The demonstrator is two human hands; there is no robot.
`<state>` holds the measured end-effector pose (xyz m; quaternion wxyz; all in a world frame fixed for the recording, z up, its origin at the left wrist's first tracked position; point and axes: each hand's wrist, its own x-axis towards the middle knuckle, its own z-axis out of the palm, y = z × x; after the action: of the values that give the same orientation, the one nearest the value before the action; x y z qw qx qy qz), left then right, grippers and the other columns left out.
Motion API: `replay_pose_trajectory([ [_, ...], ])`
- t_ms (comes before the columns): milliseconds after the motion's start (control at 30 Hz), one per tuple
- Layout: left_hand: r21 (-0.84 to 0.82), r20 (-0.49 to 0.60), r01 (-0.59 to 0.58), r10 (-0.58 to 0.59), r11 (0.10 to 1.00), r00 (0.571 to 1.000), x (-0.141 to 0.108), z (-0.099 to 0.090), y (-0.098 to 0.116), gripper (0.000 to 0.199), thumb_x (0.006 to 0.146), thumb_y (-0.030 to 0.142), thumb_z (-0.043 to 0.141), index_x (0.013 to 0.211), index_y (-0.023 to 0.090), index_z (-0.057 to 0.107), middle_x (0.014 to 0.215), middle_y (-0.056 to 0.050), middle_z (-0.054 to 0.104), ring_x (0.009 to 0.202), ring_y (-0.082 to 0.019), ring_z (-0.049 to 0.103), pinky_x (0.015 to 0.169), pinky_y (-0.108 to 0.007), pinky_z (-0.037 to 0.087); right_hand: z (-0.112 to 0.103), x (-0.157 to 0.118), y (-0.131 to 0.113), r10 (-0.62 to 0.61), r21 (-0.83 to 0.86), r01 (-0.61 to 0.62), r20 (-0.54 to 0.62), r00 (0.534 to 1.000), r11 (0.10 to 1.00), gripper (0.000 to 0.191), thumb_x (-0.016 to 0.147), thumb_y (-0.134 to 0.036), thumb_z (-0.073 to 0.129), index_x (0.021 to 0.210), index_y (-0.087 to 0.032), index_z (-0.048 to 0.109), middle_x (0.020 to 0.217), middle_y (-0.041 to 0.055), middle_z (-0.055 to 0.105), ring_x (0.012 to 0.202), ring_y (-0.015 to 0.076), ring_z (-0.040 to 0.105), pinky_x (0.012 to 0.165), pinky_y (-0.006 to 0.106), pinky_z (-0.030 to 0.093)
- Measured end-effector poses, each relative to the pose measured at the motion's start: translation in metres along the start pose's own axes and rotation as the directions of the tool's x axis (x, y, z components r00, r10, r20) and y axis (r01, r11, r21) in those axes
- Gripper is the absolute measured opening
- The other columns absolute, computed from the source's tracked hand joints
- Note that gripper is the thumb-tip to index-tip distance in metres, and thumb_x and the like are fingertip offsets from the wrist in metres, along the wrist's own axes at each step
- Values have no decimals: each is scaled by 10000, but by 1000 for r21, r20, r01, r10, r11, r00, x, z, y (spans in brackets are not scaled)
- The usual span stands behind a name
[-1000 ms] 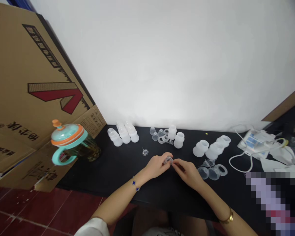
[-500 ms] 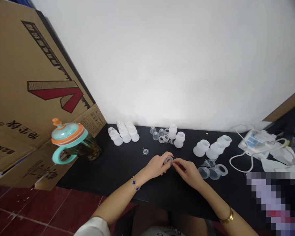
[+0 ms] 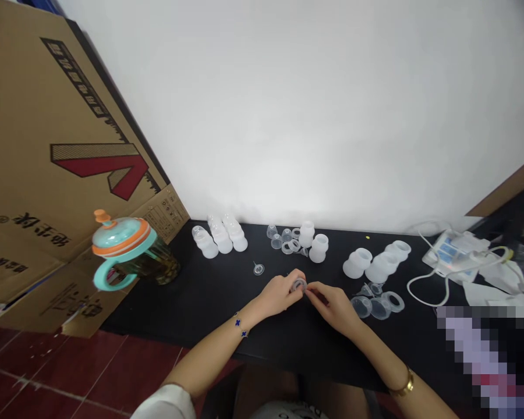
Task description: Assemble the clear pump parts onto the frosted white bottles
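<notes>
Left hand [image 3: 282, 293] and right hand [image 3: 335, 306] pinch a clear ring [image 3: 298, 284]; leftward of it, three topped bottles [image 3: 224, 244] look done; rightward, five open bottles [image 3: 318, 250].

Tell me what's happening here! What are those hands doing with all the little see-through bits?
Someone is working with both hands at a black table. The left hand holds a small clear round piece, and the fingertips of the right hand are at its edge. On the left stand three white bottles with clear tops. In the middle and on the right are open white bottles, with loose clear parts lying near them.
</notes>
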<state>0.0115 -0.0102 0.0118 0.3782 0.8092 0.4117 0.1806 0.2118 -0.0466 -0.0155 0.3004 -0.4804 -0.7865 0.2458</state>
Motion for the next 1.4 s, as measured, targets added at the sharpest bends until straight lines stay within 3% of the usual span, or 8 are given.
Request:
replay_pose_trajectory([
  [1233, 62, -17, -61, 62, 996, 998, 0, 2, -5, 195, 973, 277, 421, 1116, 240, 547, 658, 53, 565, 503, -125, 564, 533, -197, 359, 0, 0, 1, -17, -29, 16, -16, 1000, 999, 191, 1006, -320, 477, 971, -242, 648, 776, 5, 707, 674, 179, 676, 592, 256, 476],
  [1400, 113, -74, -78, 87, 991, 993, 1, 5, -8, 190, 946, 265, 462, 1103, 243, 566, 669, 46, 565, 566, -140, 574, 557, -210, 338, 0, 0, 0, -17, -44, 17, -9, 1000, 999, 195, 1010, -321, 468, 967, -243, 641, 747, -3, 684, 648, 175, 651, 585, 255, 451],
])
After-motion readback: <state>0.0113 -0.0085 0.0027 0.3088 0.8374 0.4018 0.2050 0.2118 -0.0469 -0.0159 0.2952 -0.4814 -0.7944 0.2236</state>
